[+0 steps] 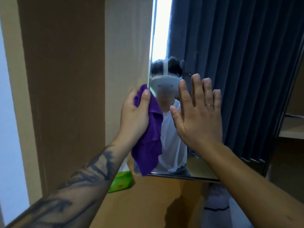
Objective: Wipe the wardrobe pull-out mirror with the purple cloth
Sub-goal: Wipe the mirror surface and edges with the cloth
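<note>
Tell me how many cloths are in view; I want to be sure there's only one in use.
1. The purple cloth is gripped in the left hand at the left edge of the mirror, hanging down. The right hand holds none.

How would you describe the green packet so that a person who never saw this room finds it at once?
Start at the tall mirror pulled out from the wardrobe and go down to its lower left corner. Under the hanging purple cloth, on the wooden floor, lies the green packet. It is the only bright green thing there.
</note>
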